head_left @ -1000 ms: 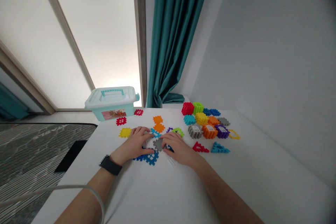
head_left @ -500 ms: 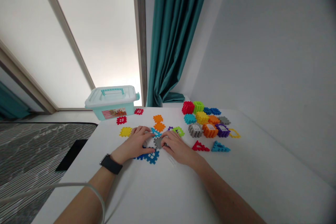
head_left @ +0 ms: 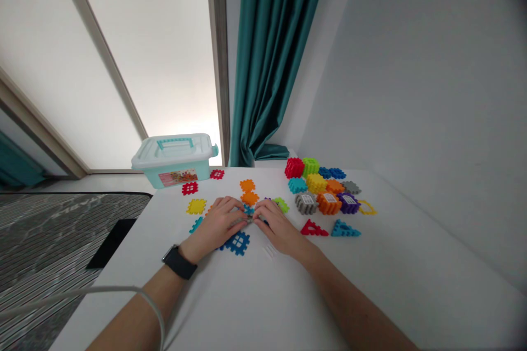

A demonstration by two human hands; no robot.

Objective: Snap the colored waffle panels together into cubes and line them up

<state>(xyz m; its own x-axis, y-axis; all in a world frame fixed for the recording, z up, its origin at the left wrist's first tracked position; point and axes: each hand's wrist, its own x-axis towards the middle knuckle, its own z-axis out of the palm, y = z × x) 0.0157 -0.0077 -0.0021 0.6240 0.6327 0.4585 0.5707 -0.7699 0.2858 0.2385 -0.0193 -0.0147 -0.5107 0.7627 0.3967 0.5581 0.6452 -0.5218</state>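
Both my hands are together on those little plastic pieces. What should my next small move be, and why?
Probably press the small grey waffle piece firmly into its join before reaching for anything else. Your left hand and right hand meet on it, fingertips closed around it, while the blue waffle piece lies just below, free for afterwards.

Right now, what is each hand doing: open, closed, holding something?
Left hand: closed, holding a small gray plastic piece.
Right hand: closed on that same piece.
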